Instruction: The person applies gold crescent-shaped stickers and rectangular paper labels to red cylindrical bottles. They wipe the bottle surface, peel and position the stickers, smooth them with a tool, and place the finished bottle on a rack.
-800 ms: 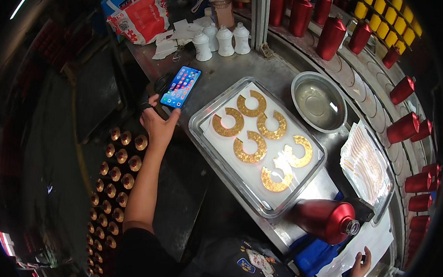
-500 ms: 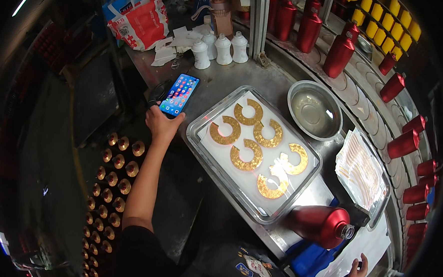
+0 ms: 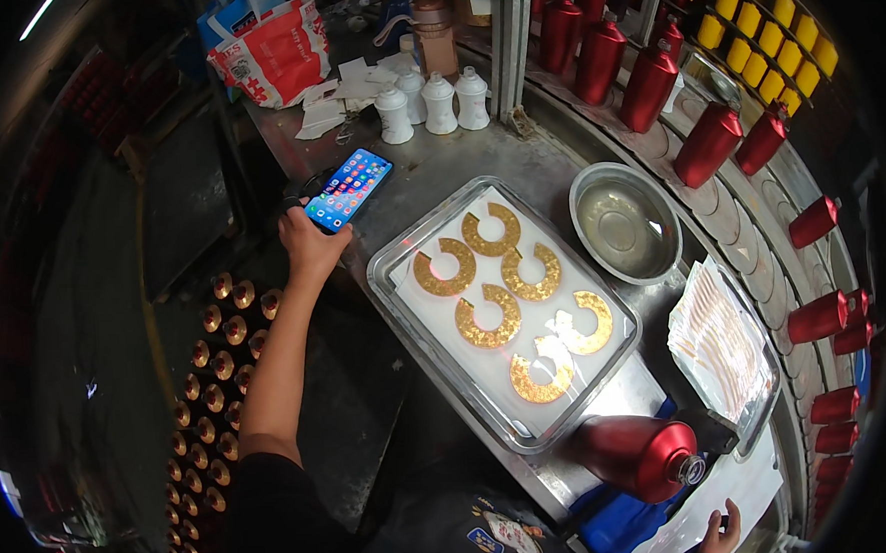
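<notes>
My left hand (image 3: 313,245) is closed on the near end of a lit smartphone (image 3: 351,191), which lies at the metal table's left edge. To its right sits a clear tray (image 3: 439,385) lined with white, holding several gold C-shaped foil labels (image 3: 487,316) in shallow liquid. At the lower right, my right hand (image 3: 719,534) shows only in part, its fingers apart over a white sheet (image 3: 711,508); I see nothing held in it. A red glossy bottle (image 3: 638,455) lies on its side between that hand and the tray, on blue cloth (image 3: 617,528).
A metal basin (image 3: 626,223) of liquid and a tray with striped label sheets (image 3: 717,347) stand right of the labels. White bottles (image 3: 439,104) and a red-and-white bag (image 3: 276,55) are behind. Red bottles (image 3: 709,142) ride a curved conveyor. Gold-topped bottles (image 3: 222,365) stand at lower left.
The red bottles on the conveyor have moved along its curve, toward the right and nearer. The view has shifted slightly. My left hand stays on the smartphone; my right hand has barely moved.
</notes>
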`<state>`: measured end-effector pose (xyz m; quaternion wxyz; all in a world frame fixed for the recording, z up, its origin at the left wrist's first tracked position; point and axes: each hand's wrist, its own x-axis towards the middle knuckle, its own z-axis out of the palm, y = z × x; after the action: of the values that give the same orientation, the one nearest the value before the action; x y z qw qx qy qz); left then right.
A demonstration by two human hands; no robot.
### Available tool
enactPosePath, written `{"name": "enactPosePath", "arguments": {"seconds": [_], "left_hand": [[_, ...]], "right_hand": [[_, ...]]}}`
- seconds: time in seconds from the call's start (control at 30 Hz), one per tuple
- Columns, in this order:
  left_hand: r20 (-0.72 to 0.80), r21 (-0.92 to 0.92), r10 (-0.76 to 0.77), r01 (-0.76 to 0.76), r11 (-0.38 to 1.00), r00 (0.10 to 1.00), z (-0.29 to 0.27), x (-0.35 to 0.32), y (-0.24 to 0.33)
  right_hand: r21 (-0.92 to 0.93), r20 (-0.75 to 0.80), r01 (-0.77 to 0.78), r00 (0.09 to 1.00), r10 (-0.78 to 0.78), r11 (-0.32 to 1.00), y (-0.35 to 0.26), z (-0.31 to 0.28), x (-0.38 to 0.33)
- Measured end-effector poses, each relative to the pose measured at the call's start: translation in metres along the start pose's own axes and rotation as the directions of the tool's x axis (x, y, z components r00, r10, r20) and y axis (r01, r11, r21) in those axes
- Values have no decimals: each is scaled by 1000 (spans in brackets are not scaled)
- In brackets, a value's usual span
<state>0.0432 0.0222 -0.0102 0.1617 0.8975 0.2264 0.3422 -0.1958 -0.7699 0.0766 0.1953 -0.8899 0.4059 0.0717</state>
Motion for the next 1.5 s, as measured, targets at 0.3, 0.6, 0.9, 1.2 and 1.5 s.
{"name": "enactPosePath", "arguments": {"seconds": [0.3, 0.6, 0.9, 1.2, 1.5], "left_hand": [[68, 7, -71, 71, 997, 995, 19, 35, -34], [26, -151, 32, -28, 988, 999, -4, 9, 10], [391, -906, 752, 75, 418, 532, -82, -144, 256], [559, -824, 671, 233, 517, 487, -75, -222, 306], [578, -797, 579, 247, 551, 575, -75, -225, 298]], "right_hand": [[229, -151, 371, 927, -344, 900, -8, 12, 3], [340, -210, 269, 956, -206, 901, -31, 3, -41], [465, -257, 327, 939, -228, 823, -12, 16, -35], [128, -87, 397, 917, -389, 909, 15, -1, -76], [104, 1, 711, 699, -715, 695, -3, 44, -107]]}}
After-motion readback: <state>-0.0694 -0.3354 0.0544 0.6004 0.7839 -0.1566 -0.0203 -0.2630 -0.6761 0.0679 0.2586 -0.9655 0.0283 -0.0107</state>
